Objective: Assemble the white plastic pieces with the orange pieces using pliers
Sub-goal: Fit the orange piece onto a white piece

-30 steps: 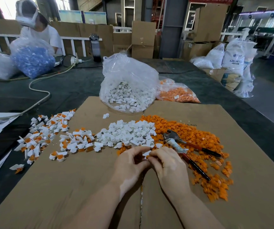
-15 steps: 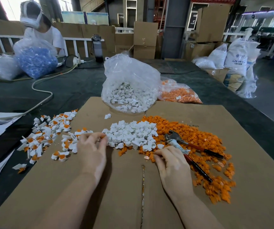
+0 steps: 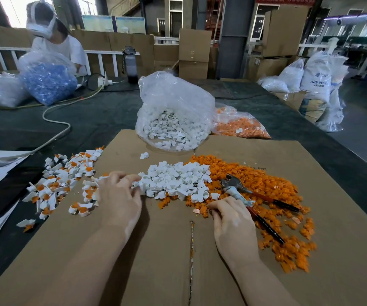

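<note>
A person's left hand [image 3: 120, 195] reaches with loosely curled fingers into the white pieces [image 3: 176, 180] while the right hand [image 3: 233, 219] pinches at the orange pieces [image 3: 266, 195] beside the untouched pliers [image 3: 244, 195]; picking one piece per hand, oriented to mate, seems best.

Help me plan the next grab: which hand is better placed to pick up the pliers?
Right. The right hand rests at the orange pile's edge, right beside the pliers. The left hand is at the white pile's far left edge.
</note>
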### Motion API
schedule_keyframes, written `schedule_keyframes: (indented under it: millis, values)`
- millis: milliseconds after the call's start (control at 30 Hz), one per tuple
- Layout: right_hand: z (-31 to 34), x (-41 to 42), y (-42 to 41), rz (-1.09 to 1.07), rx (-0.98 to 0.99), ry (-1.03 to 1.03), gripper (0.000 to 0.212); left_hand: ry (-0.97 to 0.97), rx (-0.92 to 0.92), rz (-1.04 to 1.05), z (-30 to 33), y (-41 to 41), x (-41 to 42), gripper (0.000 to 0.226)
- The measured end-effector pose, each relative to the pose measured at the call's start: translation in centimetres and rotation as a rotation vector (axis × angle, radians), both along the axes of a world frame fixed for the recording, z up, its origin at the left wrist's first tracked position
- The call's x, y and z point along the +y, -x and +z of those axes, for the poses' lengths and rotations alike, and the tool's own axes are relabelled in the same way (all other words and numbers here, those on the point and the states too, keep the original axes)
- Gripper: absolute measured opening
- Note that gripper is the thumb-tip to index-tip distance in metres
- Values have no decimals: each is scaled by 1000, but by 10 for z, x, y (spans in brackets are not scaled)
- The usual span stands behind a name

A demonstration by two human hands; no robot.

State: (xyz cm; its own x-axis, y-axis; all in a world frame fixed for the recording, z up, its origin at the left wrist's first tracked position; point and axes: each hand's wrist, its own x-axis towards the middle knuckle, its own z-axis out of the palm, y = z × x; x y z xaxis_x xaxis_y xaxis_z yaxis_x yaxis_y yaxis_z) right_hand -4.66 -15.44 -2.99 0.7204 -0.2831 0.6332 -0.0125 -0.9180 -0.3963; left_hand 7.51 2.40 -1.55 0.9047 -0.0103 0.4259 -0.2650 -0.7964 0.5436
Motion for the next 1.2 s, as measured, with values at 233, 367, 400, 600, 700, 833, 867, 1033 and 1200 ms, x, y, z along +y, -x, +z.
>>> schedule_keyframes:
  millis: [233,367,400,600,700,833,867,1033,1200]
  values:
    - [-1,2,1,-21,106,24,18,-106,64,-201,-10,17,-28,28]
    - [-2,2,0,-31,200,21,14,9,157,-280,-10,24,-34,25]
    - [-3,3,-1,-29,212,11,11,37,177,-294,-10,25,-35,26]
    - [0,4,0,-21,192,-19,13,134,242,-311,-9,28,-34,19]
    - [3,6,2,-1,149,-39,20,186,246,-299,-8,30,-34,20]
    - [2,4,2,16,122,-98,21,272,224,-317,-5,34,-40,26]
    - [2,3,2,13,123,-107,20,269,212,-335,-4,36,-43,28]
    - [0,4,0,3,134,-82,38,215,210,-423,-6,46,-61,29]
    - [2,3,1,-6,126,-111,21,199,170,-471,-12,50,-73,14]
